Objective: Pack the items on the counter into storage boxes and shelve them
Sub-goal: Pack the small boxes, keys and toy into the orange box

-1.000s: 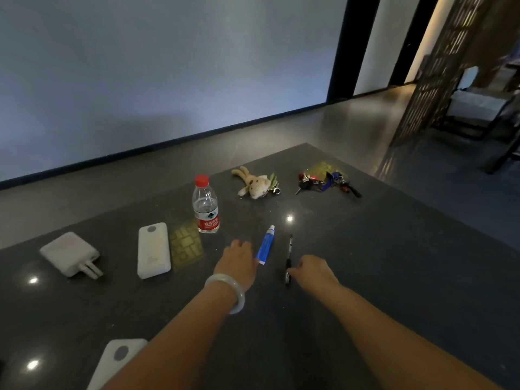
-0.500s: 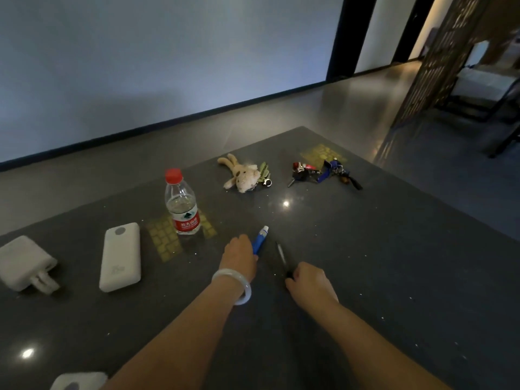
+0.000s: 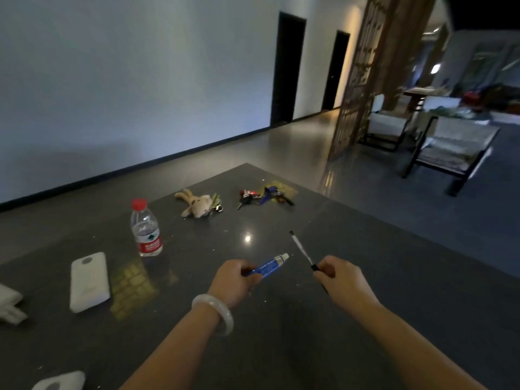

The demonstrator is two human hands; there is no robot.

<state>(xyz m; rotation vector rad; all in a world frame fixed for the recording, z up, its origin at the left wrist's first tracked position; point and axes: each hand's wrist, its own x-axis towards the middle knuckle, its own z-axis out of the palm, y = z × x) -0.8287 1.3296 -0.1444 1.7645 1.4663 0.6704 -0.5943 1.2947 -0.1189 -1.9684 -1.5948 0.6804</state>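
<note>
My left hand (image 3: 232, 281), with a pale bangle on the wrist, is shut on a blue tube with a white cap (image 3: 270, 266), lifted off the dark counter (image 3: 365, 277). My right hand (image 3: 342, 275) grips the lower end of a thin black pen (image 3: 301, 249), which points up and to the left. On the counter behind stand a water bottle with a red cap (image 3: 145, 229), a plush rabbit keychain (image 3: 198, 205) and a bunch of keys (image 3: 263, 195). A white power bank (image 3: 88, 280) lies to the left.
A white charger (image 3: 9, 304) sits at the left edge and another white device (image 3: 60, 381) at the bottom left. Beyond the counter's far corner are grey floor, a wooden lattice screen (image 3: 363, 80) and chairs (image 3: 450, 147) to the right.
Both hands closed on their items and lifted them off the counter: the left took the blue tube, the right took the pen. My head tilted up, showing more of the room.
</note>
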